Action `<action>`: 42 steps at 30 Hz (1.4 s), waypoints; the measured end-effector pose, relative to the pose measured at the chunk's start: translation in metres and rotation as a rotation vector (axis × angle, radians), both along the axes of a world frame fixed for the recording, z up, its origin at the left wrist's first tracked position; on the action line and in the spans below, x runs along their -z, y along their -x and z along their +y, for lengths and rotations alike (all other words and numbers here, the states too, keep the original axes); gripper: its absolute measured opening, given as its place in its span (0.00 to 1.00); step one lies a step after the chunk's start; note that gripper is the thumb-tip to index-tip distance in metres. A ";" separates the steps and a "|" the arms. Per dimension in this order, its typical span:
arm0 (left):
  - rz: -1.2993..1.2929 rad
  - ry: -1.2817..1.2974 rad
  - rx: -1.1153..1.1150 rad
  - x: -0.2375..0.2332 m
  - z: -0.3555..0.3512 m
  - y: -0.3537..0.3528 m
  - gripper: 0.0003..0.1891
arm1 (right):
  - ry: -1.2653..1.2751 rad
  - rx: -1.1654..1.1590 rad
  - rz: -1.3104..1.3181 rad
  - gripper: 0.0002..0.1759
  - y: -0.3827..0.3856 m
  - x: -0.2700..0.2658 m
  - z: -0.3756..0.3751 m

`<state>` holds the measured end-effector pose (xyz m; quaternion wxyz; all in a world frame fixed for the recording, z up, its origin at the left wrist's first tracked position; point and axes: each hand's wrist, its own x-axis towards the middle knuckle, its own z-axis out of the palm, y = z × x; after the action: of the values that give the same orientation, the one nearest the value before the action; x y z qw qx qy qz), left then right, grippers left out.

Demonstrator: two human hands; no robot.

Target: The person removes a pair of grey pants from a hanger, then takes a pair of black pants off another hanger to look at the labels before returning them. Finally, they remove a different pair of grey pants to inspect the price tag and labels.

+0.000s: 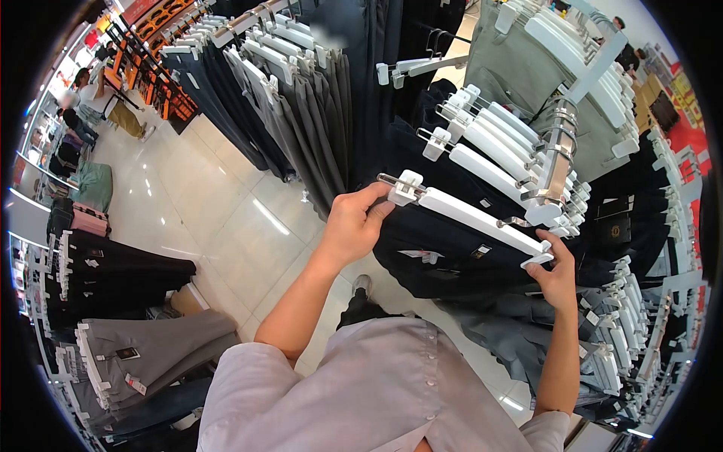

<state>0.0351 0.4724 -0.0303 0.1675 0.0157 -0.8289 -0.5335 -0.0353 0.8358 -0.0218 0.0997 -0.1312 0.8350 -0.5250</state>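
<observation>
A white clip hanger with dark trousers hanging from it is held between my two hands, in front of a metal rack arm. My left hand pinches the clip at the hanger's left end. At the other end, the thumb and fingers of my right hand close round the right clip. The hanger's metal hook shows near its middle, just short of the rack arm's tip. Behind it, several more white hangers with dark trousers hang on that arm.
Grey trousers hang on a rack ahead to the left. Light green trousers hang beyond the rack arm. More grey trousers are at lower left. Tiled floor runs between the racks; people stand at far left.
</observation>
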 end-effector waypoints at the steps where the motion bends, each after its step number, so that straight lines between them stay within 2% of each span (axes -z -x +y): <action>1: 0.068 0.010 0.012 0.004 0.000 0.002 0.10 | -0.003 0.010 0.012 0.35 0.000 0.000 -0.001; 3: 0.204 0.028 0.034 0.018 -0.002 0.006 0.11 | 0.007 0.012 0.044 0.35 -0.001 0.003 -0.001; 6: 0.054 -0.414 0.000 0.028 0.000 0.002 0.13 | 0.003 0.028 0.025 0.35 -0.001 0.004 -0.002; 9: 0.172 -0.559 -0.020 0.039 0.006 0.004 0.15 | 0.012 0.033 0.014 0.35 -0.001 0.005 -0.003; 12: 0.306 -0.691 -0.094 0.054 0.016 0.007 0.12 | 0.027 0.021 0.046 0.34 0.001 0.010 -0.002; 18: 0.299 -0.648 -0.243 0.056 0.033 0.002 0.08 | 0.039 0.029 0.042 0.34 -0.001 0.009 -0.005; 24: 0.242 -0.581 -0.226 0.066 0.036 -0.001 0.06 | 0.031 0.040 0.034 0.34 -0.001 0.008 -0.005; 27: 0.189 -0.452 -0.301 0.073 0.031 -0.002 0.04 | 0.022 0.048 0.021 0.33 -0.002 0.006 -0.005; 30: 0.370 -0.132 -0.371 0.068 0.028 0.002 0.03 | 0.012 0.047 0.016 0.33 -0.002 0.006 -0.005; 33: 0.411 -0.054 -0.441 0.056 0.038 0.000 0.03 | -0.008 0.043 0.004 0.33 -0.001 0.004 -0.003; 36: 0.592 0.018 -0.447 0.055 0.039 0.014 0.06 | -0.020 0.040 -0.005 0.33 -0.002 0.003 -0.004; 42: 0.460 -0.161 -0.382 0.055 0.033 0.025 0.07 | -0.019 0.029 0.014 0.29 0.000 0.007 -0.005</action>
<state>0.0097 0.5054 -0.0852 0.4460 0.0634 -0.7064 -0.5460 -0.0355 0.8307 -0.0289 0.0875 -0.1220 0.8424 -0.5175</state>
